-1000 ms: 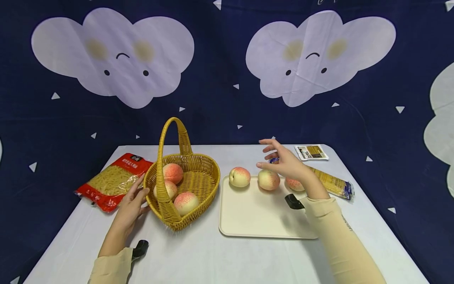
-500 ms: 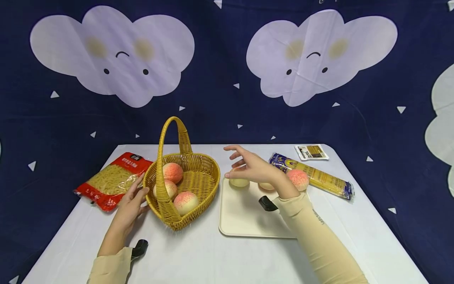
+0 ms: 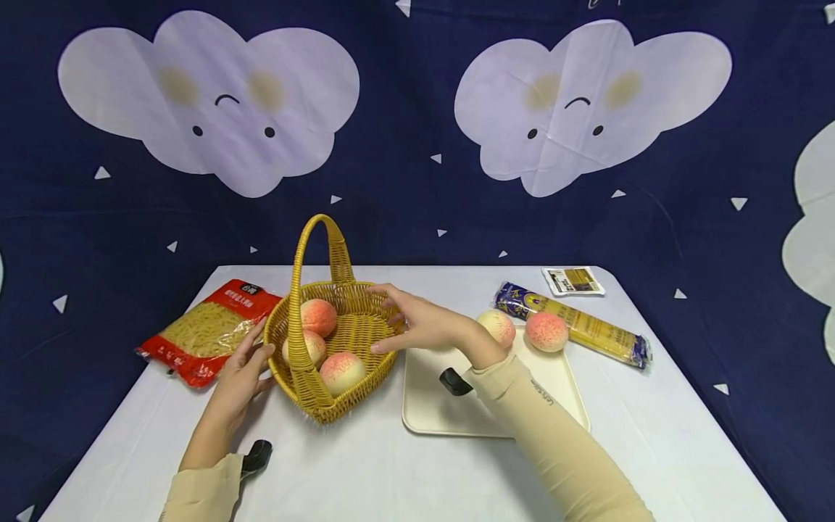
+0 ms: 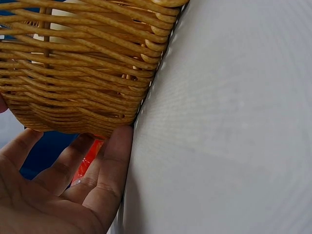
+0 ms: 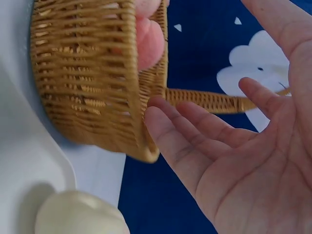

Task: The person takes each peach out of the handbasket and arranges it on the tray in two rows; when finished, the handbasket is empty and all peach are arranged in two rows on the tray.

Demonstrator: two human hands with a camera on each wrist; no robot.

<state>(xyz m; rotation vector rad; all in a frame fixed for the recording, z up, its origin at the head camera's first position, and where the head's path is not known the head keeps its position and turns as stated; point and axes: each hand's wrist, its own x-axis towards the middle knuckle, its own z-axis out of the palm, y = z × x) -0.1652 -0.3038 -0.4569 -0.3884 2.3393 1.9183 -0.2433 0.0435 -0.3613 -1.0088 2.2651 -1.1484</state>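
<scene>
A heart-shaped wicker basket (image 3: 362, 328) with a tall handle holds three peaches, among them a front one (image 3: 342, 373) and a red-tinged rear one (image 3: 318, 318). My left hand (image 3: 238, 377) rests its extended fingers against the basket's left side; in the left wrist view its fingertips touch the woven wall (image 4: 83, 92). Over the basket's right rim reaches my right hand (image 3: 427, 322), palm bare and fingers spread, holding nothing. Two peaches (image 3: 497, 330) (image 3: 546, 332) show at the back of the cream tray (image 3: 424, 417). The right wrist view shows a pale peach (image 5: 80, 214) by the tray.
Left of the basket lies a red pasta bag (image 3: 215, 330). A long spaghetti pack (image 3: 587, 330) lies behind the tray at the right, with a small white packet (image 3: 574, 280) beyond it. A dark blue cloud-printed cloth (image 3: 404, 217) hangs behind the white table (image 3: 339, 471).
My right hand has swept left from above the tray's back right to the basket's right rim, uncovering the two right-hand peaches. The left hand and basket stay in place.
</scene>
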